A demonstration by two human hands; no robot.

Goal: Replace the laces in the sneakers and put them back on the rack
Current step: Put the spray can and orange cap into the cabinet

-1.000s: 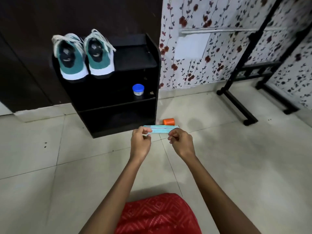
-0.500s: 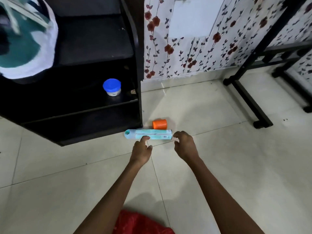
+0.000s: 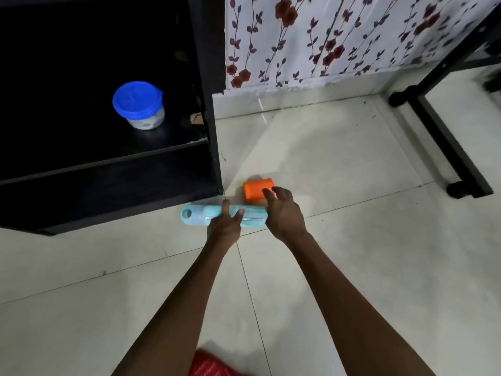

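Floor: A pale, glossy tiled floor [image 3: 352,267] carries everything in play. The person leans low over it, both bare arms stretched forward.
Rack: The black shoe rack [image 3: 108,161] stands at left, its lower right corner just beside the packet. The sneakers are out of shot.
Left hand: The left hand [image 3: 225,226] lies across the middle of a flat pale-turquoise packet [image 3: 200,214], fingers fairly straight and thumb along it, pressing rather than clasping.
Right hand: The right hand [image 3: 284,213] is loose and spread and holds nothing. Its fingertips reach the near edge of the orange cylinder, but contact cannot be told.
Packet: It lies flat on the tiles, hang-hole end towards the rack, and likely holds the new laces.
Tub: A small blue-lidded plastic tub [image 3: 138,104] sits on the rack's lower shelf, well apart from both hands.
Cylinder: A small orange plastic cylinder [image 3: 253,191] lies on its side just behind the packet.
Step in hand: This looks like gathering supplies. The slick tile invites rolling, so the right hand should close over the barrel from above, not nudge an end, while the left keeps the packet pinned.
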